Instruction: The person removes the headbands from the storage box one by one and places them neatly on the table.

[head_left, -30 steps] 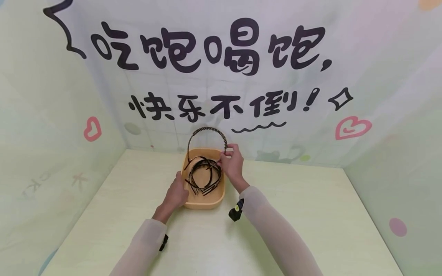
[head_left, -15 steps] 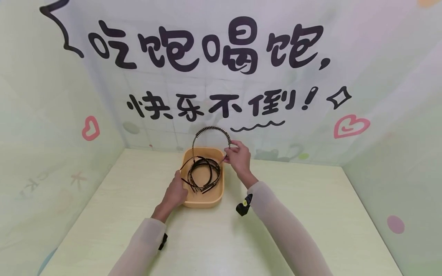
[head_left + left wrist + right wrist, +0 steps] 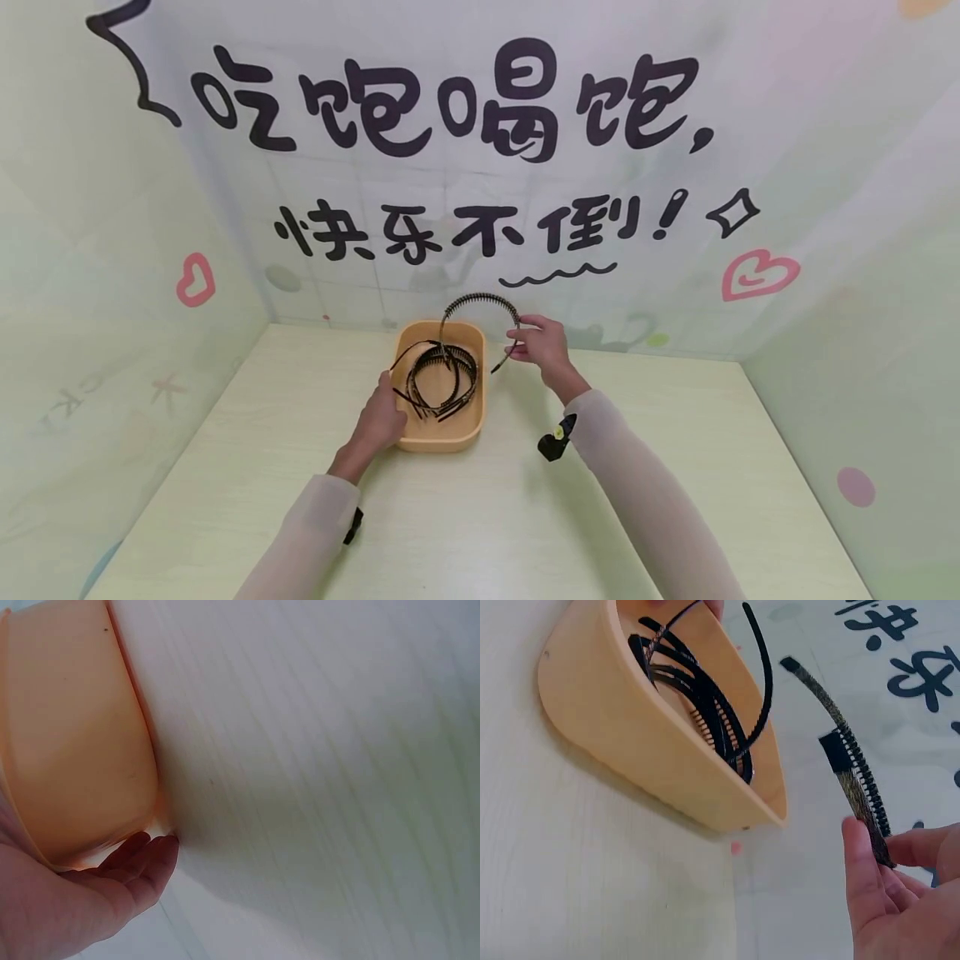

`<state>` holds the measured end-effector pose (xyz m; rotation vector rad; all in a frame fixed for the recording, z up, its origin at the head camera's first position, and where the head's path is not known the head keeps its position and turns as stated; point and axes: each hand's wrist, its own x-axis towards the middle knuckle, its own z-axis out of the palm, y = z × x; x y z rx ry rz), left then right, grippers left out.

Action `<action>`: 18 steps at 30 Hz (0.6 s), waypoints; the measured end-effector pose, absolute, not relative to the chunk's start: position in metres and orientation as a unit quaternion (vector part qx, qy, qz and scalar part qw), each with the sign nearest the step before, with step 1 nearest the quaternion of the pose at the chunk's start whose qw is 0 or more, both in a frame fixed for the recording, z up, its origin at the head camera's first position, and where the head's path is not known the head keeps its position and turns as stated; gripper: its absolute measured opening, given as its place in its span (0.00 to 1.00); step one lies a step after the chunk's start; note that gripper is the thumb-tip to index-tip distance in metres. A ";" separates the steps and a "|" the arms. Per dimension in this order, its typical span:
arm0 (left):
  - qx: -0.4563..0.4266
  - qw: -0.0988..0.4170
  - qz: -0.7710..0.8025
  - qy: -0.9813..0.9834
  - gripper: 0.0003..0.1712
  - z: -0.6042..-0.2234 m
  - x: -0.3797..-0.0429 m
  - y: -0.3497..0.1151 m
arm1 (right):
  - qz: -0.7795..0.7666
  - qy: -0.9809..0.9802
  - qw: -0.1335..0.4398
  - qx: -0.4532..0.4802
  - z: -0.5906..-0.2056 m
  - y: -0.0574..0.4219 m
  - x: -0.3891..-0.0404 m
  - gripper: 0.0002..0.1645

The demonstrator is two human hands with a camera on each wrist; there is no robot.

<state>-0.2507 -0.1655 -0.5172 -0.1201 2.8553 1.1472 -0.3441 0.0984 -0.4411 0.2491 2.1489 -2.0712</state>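
A pale orange plastic bin [image 3: 442, 445] stands on the table, several dark toothed headbands [image 3: 720, 727] nested loosely inside it. My left hand [image 3: 381, 417] grips the bin's left side; in the left wrist view its fingers [image 3: 154, 874] curl against the outside of the wall, and the thumb is hidden. With thumb and fingers my right hand [image 3: 547, 346] pinches one end of a single toothed headband [image 3: 480, 297]. This band is raised in an upright arch, its left end overlapping the bin in the head view and its right end beyond the bin's right rim.
A printed backdrop [image 3: 480, 175] with large black characters rises close behind the bin, and side walls flank the light wood-grain table [image 3: 480, 533]. Inside the bin one thin headband [image 3: 761, 667] sticks up above the others.
My right hand has carried the headband to the right and slightly lower, partly out over the bin's right side. The left hand keeps its grip on the bin.
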 end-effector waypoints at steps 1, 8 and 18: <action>-0.040 0.032 0.372 0.927 0.45 -0.517 -0.250 -0.165 | -0.687 0.717 0.083 0.082 -0.442 0.102 -0.345 0.28; -0.041 0.036 0.372 0.927 0.45 -0.517 -0.250 -0.165 | -0.679 0.717 0.133 0.081 -0.448 0.129 -0.345 0.28; -0.040 0.037 0.372 0.927 0.45 -0.518 -0.251 -0.166 | -0.671 0.723 0.137 0.088 -0.461 0.162 -0.349 0.30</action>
